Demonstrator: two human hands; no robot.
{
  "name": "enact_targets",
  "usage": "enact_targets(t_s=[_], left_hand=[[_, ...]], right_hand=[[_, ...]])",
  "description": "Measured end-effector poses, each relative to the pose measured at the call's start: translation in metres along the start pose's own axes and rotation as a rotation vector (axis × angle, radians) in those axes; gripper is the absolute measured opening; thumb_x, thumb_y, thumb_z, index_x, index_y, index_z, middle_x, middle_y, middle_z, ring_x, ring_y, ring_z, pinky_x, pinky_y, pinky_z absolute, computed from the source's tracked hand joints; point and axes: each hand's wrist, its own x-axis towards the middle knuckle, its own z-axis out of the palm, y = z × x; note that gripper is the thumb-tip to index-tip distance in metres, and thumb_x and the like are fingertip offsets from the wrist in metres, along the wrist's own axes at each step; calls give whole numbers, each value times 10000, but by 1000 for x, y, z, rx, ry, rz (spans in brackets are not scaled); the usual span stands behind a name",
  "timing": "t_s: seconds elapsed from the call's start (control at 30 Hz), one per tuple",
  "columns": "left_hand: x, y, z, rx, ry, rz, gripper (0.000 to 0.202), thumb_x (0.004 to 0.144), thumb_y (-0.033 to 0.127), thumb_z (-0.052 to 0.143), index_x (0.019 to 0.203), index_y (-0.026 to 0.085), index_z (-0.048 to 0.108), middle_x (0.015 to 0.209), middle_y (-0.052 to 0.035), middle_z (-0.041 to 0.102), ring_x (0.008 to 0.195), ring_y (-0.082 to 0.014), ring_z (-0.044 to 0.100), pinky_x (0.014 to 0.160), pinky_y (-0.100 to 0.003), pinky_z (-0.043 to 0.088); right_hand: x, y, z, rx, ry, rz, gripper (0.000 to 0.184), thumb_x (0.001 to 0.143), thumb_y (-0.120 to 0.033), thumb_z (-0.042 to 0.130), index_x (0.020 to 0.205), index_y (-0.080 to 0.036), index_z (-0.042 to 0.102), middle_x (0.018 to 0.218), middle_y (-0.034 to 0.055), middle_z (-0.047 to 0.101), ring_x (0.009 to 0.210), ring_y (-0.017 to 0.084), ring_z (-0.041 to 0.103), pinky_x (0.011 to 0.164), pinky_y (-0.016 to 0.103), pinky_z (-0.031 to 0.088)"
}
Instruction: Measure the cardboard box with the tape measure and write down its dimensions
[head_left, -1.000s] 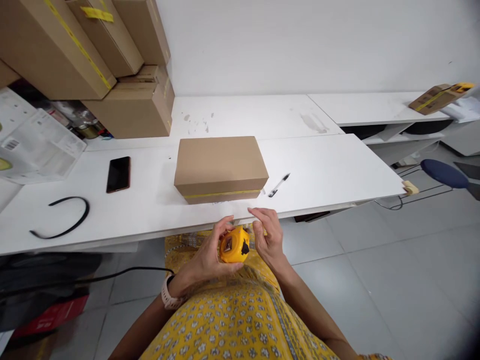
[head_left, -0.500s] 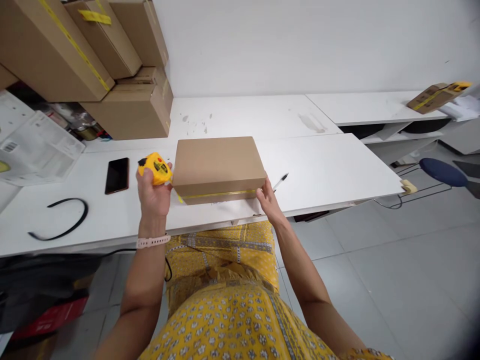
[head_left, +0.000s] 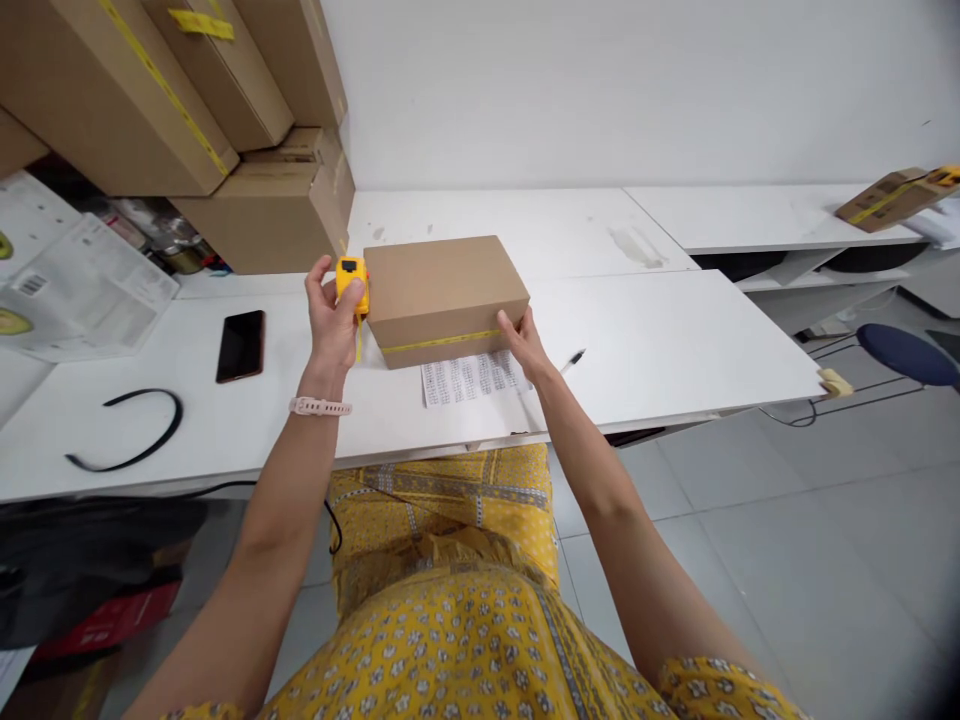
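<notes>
- We pushed the cardboard box [head_left: 442, 285] back from the table's [head_left: 637, 340] front edge.
- Our left hand [head_left: 332, 325] is closed round the tape measure [head_left: 351, 278], and our right hand [head_left: 521, 345] pinches its tape [head_left: 442, 343], at the box's front corners.

You are getting wide bare table [head_left: 675, 335] lying open to the right of the cardboard box [head_left: 442, 288], with only a pen [head_left: 572, 360] sitting near it, while to the left stacked cartons [head_left: 266, 215] are crowding the far corner and a phone [head_left: 240, 345] and black strap [head_left: 127, 432] are lying nearer.
</notes>
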Motion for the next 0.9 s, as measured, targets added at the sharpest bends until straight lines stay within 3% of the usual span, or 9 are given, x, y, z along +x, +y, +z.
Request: enact_targets(t_s=[0.1,0.23,0.3,0.47,0.6,0.7,0.77,0.83,0.9], left_hand=[[-1,4,2,106,39,49,720,721,535,858,1266,291,456,1144,-27,625,988,-175,667,757,-299,551],[12,26,18,353,-33,327,692,783,413,847,1304,195,447,1285,-62,594,1151,-177,621,992,-345,518],[20,35,33,496,-119,415,679,822,362,813,1331,127,430,1325,-75,566,1222,-184,578,1056,-357,470],[30,28,67,722,-332,391,559,848,294,780,1305,144,496,1311,-84,575,1205,-246,598,1093,-444,442],[35,5,72,767,-447,337,528,787,259,811,1239,160,556,1287,-144,595,1274,-338,544,1124,-541,403],[29,4,72,782,-435,365,487,786,269,784,1220,180,581,1325,-153,590,1354,-355,470,1184,-567,326],[9,7,74,771,-398,468,437,819,267,727,1227,199,585,1347,-127,595,1383,-344,452,1218,-581,266],[-26,6,74,764,-398,563,372,876,264,639,1238,201,586,1316,-103,627,1367,-325,490,1218,-590,263],[-71,-3,71,772,-497,559,302,935,280,553,1220,191,605,1249,-104,674,1280,-303,576,1168,-571,355]], right_hand=[[-9,15,-15,-60,24,13,816,841,-739,572,1484,-256,434,1476,122,566,1315,241,555,1098,444,473],[-20,25,-57,-477,414,237,613,959,-616,430,1333,-148,559,1187,178,699,1119,277,651,1002,475,482],[-24,28,-74,-742,502,399,591,978,-578,409,1315,-116,558,1108,195,710,1094,323,658,996,518,457],[-29,29,-85,-1075,270,506,625,928,-495,545,1410,-104,469,1298,255,627,1152,381,634,990,523,440],[-31,28,-87,-1191,200,569,519,965,-394,486,1384,-87,499,1220,279,652,1114,366,654,946,503,462],[-34,32,-97,-1219,191,586,423,983,-287,426,1346,-104,544,1146,266,686,1064,347,670,905,478,472],[-38,36,-107,-1152,229,540,385,967,-233,422,1289,-117,598,1101,238,702,1016,317,670,894,455,471],[-47,41,-115,-911,303,480,354,960,-280,438,1191,-124,655,957,175,709,891,267,657,839,415,488],[-62,42,-120,-499,364,422,377,937,-407,483,1126,-141,671,780,75,647,720,204,595,730,368,497]])
